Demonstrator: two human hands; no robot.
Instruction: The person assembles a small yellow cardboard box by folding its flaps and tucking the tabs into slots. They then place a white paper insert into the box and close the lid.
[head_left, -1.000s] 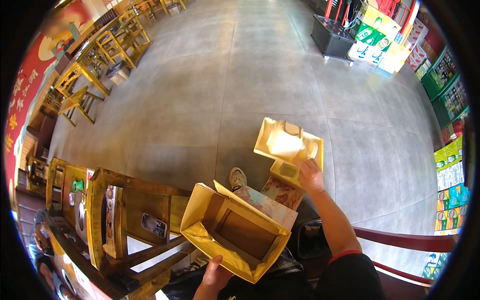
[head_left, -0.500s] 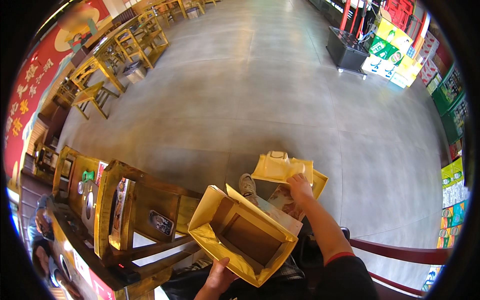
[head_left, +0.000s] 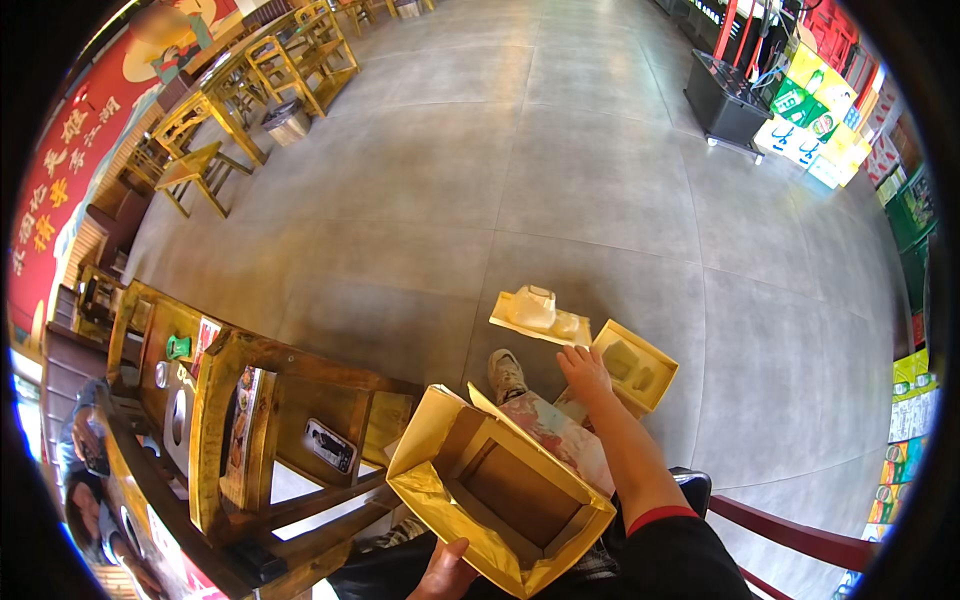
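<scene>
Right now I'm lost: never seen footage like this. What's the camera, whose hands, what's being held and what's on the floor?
There is no machine here: a person wears a wide fisheye camera on the head, looking down, so straight lines bend near the rim. The arms rising from the lower edge are the wearer's own. The left hand grips the underside of an open gold box, which looks empty. The right hand reaches down to a small yellow tray with moulded hollows, touching or just above it; I cannot tell which. Beside it on the grey tiled floor lies a flat yellow insert with a clear plastic piece on top. A shoe shows below. Wooden chairs stand to the left.
</scene>
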